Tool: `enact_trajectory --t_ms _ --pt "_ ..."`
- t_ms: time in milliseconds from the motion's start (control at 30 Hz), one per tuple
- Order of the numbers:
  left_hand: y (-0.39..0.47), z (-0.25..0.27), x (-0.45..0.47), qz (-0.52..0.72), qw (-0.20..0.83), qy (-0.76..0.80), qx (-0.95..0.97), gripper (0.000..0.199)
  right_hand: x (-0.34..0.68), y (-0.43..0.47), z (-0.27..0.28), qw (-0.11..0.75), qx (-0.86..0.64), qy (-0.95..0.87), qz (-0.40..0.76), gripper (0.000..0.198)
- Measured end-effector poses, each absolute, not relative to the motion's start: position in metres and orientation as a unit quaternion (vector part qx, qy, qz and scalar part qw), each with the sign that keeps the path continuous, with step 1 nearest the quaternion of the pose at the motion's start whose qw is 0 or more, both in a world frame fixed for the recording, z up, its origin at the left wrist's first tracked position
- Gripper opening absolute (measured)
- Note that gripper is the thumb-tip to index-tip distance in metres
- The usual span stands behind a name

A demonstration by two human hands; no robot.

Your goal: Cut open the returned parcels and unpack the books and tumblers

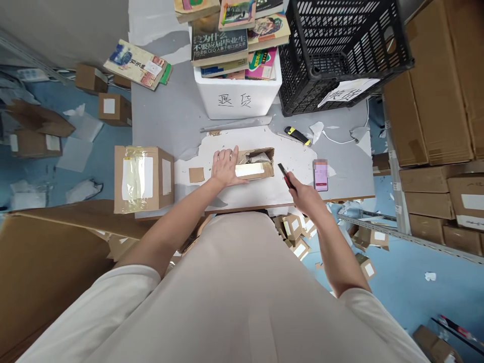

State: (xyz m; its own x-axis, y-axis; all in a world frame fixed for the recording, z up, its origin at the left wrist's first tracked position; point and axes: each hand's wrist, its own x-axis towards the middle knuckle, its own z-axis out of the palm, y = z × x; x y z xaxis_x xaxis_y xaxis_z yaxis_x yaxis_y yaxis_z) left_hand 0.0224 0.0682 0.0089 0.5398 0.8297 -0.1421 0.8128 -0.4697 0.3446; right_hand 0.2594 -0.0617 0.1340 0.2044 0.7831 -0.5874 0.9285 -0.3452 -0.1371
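Observation:
A small cardboard box (249, 171) lies on the worktable with its top side partly open. Crumpled pale material (259, 158) shows inside it, and a white label covers its near side. My left hand (224, 167) is braced over the box's left end, thumb along the near side and the other fingers towards the far side, hiding that end. Just right of the box, my right hand (302, 194) is closed around a red and black utility knife (286, 175). Its dark blade end points up and left, apart from the box.
A taped carton (143, 179) stands at the table's left edge. Behind are a white bin (238, 96) piled with books and a black crate (302, 91). A yellow-black cutter (298, 136) and a phone (320, 175) lie at right. Boxes fill the shelf (427, 201).

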Motion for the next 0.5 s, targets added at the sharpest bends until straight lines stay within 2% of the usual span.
enact_trajectory --t_ms 100,233,367,500 --pt "0.069 0.008 0.021 0.035 0.191 0.476 0.858 0.131 0.274 -0.073 0.108 0.065 0.812 0.521 -0.255 0.068" --pt "0.068 0.009 0.016 0.064 0.193 0.467 0.860 0.125 0.285 -0.064 0.046 0.049 0.849 0.470 -0.237 0.062" --pt "0.054 0.009 0.010 0.086 0.169 0.464 0.865 0.096 0.288 -0.051 -0.013 0.075 0.850 0.469 -0.229 0.060" --pt "0.022 0.007 0.007 0.095 0.162 0.477 0.859 0.064 0.291 -0.056 -0.044 0.088 0.837 0.498 -0.209 0.059"
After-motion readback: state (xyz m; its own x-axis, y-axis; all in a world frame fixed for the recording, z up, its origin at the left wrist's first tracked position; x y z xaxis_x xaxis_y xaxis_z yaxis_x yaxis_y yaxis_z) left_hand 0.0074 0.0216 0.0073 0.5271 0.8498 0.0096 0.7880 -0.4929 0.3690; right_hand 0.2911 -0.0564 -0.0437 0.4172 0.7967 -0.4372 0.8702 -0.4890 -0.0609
